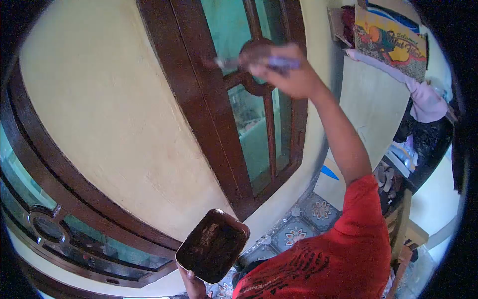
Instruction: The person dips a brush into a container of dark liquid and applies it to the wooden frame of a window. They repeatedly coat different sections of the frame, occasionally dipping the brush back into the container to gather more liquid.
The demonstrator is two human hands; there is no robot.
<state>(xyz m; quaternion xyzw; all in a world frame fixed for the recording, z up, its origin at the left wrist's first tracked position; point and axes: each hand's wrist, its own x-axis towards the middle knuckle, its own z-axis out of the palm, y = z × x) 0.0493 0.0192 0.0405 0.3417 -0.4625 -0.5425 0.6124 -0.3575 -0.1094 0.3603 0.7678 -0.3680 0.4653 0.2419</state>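
Observation:
My right hand point(286, 74), blurred by motion, is closed around a paintbrush point(230, 63) with a purple-blue handle. The bristles point left, right at the brown wooden window frame point(186, 65), level with the round piece point(256, 89) between its glass panes. Low in front of me, my left hand point(193, 285) grips the near left edge of a rectangular tray point(241, 223) with a pale rim. Dark brown paint point(211, 249) coats the tray's inside, with a lighter streak in the middle. Most of the left hand's fingers are hidden beneath the tray.
A cream wall point(99, 99) separates this window from another brown-framed window point(89, 219) at lower left. Patterned tiles point(294, 236) cover the floor. On the right stand a pale panel point(368, 104), a printed cardboard box point(393, 37), a pink cloth point(427, 102) and a wooden chair point(398, 229).

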